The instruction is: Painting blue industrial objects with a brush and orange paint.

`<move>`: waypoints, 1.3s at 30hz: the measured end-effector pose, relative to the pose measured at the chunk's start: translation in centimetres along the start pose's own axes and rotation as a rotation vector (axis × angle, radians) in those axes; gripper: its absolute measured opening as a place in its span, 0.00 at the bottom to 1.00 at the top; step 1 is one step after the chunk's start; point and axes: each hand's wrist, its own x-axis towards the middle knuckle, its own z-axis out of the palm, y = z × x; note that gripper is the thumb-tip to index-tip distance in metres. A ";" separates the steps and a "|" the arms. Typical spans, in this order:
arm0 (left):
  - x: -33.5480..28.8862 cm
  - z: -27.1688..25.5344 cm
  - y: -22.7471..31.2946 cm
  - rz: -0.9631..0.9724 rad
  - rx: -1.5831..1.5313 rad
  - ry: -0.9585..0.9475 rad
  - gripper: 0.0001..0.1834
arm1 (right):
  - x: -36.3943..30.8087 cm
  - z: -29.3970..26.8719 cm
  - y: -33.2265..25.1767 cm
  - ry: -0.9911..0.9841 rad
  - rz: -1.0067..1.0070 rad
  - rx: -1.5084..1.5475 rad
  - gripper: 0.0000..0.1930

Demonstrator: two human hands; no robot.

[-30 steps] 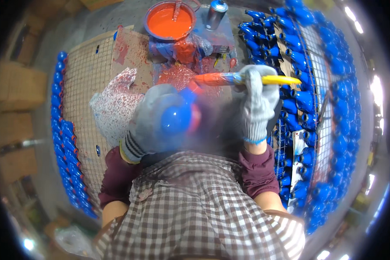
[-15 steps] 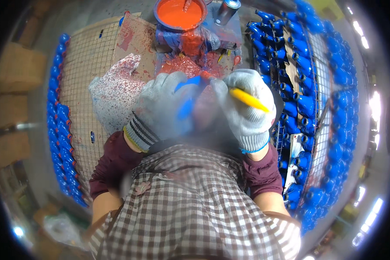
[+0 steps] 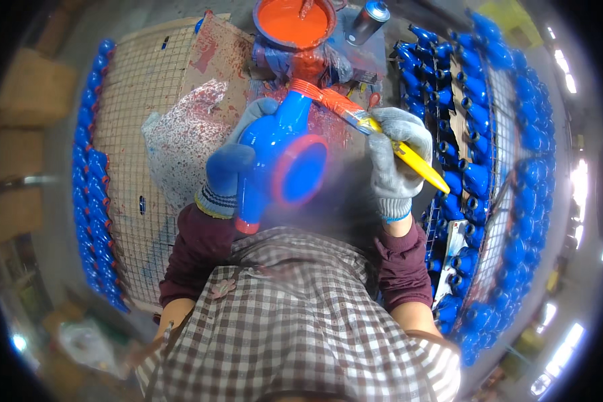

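In a grey-white work glove, my left hand is closed around a glossy blue pipe fitting with several openings. Red paint rings its lower end and its round face, which turns up toward the right. My right hand, gloved too, grips a paintbrush by its yellow handle. The brush's red, paint-soaked bristles touch the upper end of the fitting, where the rim is red. Beyond both hands stands a round tub of orange-red paint with a stick in it.
A dark spray can stands right of the tub. A paint-speckled glove lies on the wire mesh rack. Blue fittings with red rims line the far left; rows of blue fittings fill the racks at right.
The fitting has turned and come into clear view, its round face now showing. My right hand has swung the brush so its bristles point up-left onto the upper end.
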 end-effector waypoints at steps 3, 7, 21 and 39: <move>0.1 1.1 0.2 -0.021 -0.324 0.078 0.36 | 0.0 0.3 0.9 0.058 0.066 0.089 0.14; 1.0 0.1 1.1 0.018 -0.233 -0.005 0.36 | 1.1 1.0 0.4 0.137 0.058 0.079 0.07; 1.7 0.4 2.1 -0.023 0.969 0.212 0.39 | 5.0 3.2 -2.3 -0.219 -0.194 -0.445 0.15; 8.2 -1.8 8.7 0.378 0.133 0.292 0.39 | 10.7 -0.9 7.1 0.121 0.139 -0.608 0.11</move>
